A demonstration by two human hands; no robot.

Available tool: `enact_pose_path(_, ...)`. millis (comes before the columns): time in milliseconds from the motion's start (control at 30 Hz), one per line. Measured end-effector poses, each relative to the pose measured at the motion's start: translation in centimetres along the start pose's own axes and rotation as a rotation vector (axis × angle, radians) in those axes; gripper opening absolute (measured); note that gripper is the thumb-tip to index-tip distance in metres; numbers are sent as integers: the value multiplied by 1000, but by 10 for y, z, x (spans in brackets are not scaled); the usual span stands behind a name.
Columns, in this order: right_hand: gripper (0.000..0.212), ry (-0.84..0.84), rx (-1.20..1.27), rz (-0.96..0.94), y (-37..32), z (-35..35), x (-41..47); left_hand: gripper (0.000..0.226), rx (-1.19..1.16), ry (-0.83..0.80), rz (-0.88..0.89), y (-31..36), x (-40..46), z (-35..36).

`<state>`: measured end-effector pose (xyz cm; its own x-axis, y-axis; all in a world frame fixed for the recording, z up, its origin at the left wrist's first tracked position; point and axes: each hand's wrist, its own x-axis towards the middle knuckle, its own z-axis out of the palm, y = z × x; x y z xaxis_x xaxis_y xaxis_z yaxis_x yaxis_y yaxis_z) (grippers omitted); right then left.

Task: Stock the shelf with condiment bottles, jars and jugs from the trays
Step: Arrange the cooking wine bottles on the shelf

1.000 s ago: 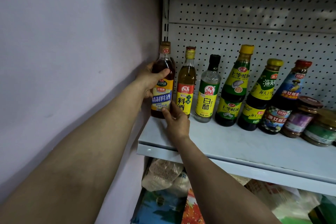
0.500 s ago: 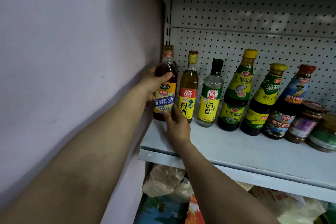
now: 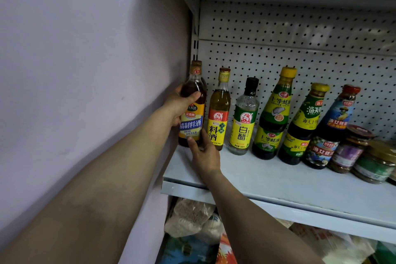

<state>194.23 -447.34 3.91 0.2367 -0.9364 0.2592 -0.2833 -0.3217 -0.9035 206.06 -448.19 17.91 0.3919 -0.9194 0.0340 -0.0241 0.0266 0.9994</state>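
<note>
The dark cooking wine bottle stands upright at the far left end of the shelf, next to the lilac wall. The left hand holds it at the shoulder, with the thumb curled across the front above the label and the other fingers hidden behind the glass. The right hand is at the base of the same bottle; its thumb touches the lower edge of the label and its fingers reach up between this bottle and the yellow-label bottle just beside it. Further right in the row stand a clear vinegar bottle, two oyster sauce bottles with yellow caps, a red-capped bottle and some low jars. A white pegboard forms the back of the shelf
</note>
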Motion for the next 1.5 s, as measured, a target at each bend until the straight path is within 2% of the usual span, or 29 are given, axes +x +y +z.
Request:
enact_pose_path(133, 56, -38, 97, 65, -3, -8, -2, 47, 9, 57, -69, -6, -9, 1)
enact_pose_path(233, 49, -15, 112, 118, -4, -26, -8, 33, -10, 104, -114, -17, -21, -4)
enact_pose_path(300, 50, 10, 67, 136, -3, -43, -16, 33, -52, 106, -129, -29, -29, -7)
enact_pose_path(367, 46, 12, -7, 133, -2, -62, -27, 38, -67, 135, -109, -40, -47, -9)
enact_pose_path(467, 50, -17, -89, 135, -3, -90, -46, 60, -34, 195, -100, -58, -79, -6)
enact_pose_path(533, 55, -35, -112, 130, -5, -107, -59, 42, 39, 262, -110, -63, -112, 0)
enact_pose_path(600, 59, -61, -137, 110, -6, -121, -75, 38, 91, 304, -130, -74, -138, 6)
enact_pose_path(700, 63, -106, -158, 86, -3, -138, -101, 57, 141, 338, -117, -94, -179, 13)
enact_pose_path(867, 60, -202, -333, -9, 5, -166, -149, 54, 170, 360, -180, -125, -258, 29)
enact_pose_path(1000, 57, -352, -468, -65, 27, -180, -199, 55, 222, 373, -288, -157, -323, 43)
enact_pose_path(1233, 53, -493, -384, 112, 105, -186, -279, 51, 278, 401, -411, -226, -408, 60)
enact_pose_path(1367, 55, -575, -402, 273, 150, -191, -318, 53, 263, 354, -507, -270, -437, 68)
enact_pose_path(1500, 52, -560, -413, 418, 189, -192, -340, 45, 290, 280, -567, -308, -443, 66)
